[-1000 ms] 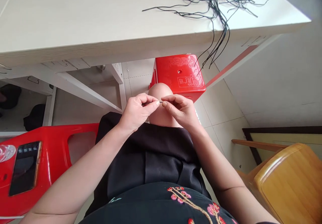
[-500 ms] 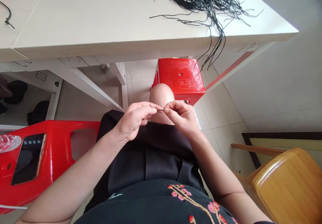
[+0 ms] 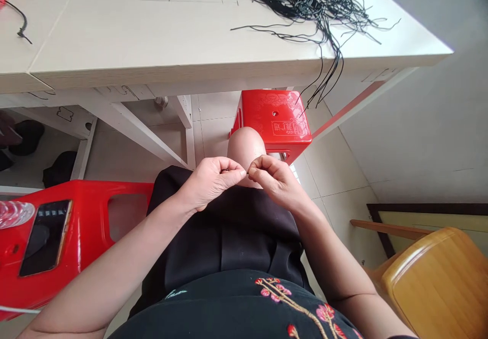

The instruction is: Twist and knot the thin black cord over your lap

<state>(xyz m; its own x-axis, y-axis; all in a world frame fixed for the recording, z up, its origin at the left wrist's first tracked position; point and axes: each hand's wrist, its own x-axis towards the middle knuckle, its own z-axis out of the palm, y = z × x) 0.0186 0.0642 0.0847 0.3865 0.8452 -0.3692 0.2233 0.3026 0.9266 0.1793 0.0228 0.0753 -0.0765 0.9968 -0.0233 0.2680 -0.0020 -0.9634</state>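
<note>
My left hand (image 3: 211, 180) and my right hand (image 3: 273, 179) meet fingertip to fingertip over my lap, just in front of my bare knee (image 3: 246, 146). Both hands are closed in a pinch. Between the fingertips there is something very small and dark, too tiny to name; it looks like a short piece of thin black cord. A heap of thin black cords (image 3: 305, 1) lies on the pale table (image 3: 152, 29) above, with some strands hanging over the front edge.
A red plastic stool (image 3: 274, 118) stands under the table ahead. Another red stool (image 3: 87, 227) at my left carries a phone (image 3: 46, 236). A wooden chair (image 3: 430, 278) is at the lower right. A short black cord (image 3: 21, 24) lies at the table's left.
My hands have drawn closer together and slightly lower; the short dark piece seen between the fingertips a second ago is now almost wholly hidden by the pinch. The view tilted up a little.
</note>
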